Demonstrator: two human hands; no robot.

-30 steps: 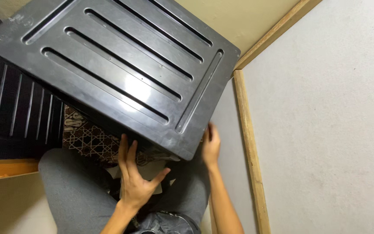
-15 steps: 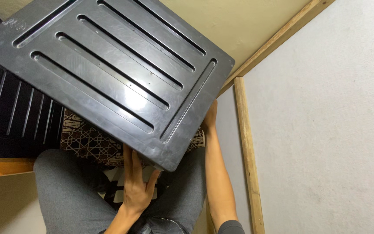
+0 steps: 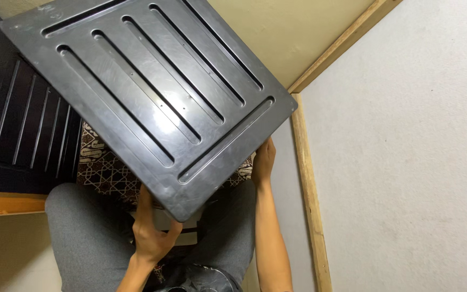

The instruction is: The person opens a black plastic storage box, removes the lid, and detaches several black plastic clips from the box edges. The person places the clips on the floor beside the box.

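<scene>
Black ribbed lid point(image 3: 152, 92) is hanging tilted above the lap, over patterned cloth point(image 3: 104, 173); left hand point(image 3: 149, 232) is gripping its near corner from below, right hand point(image 3: 263, 162) is clasping its right edge beside the wooden trim point(image 3: 306, 178)

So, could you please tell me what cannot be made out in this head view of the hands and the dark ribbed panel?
- Left hand: its fingertips are hidden behind the grey ribbed panel.
- Right hand: mostly covered by the panel's edge; its grip is unclear.
- Patterned brown cloth: largely hidden under the panel.
- Panel's top and left corners: cut off by the frame.
- Black slatted piece: partly covered by the panel and cut off at the left edge.
</scene>
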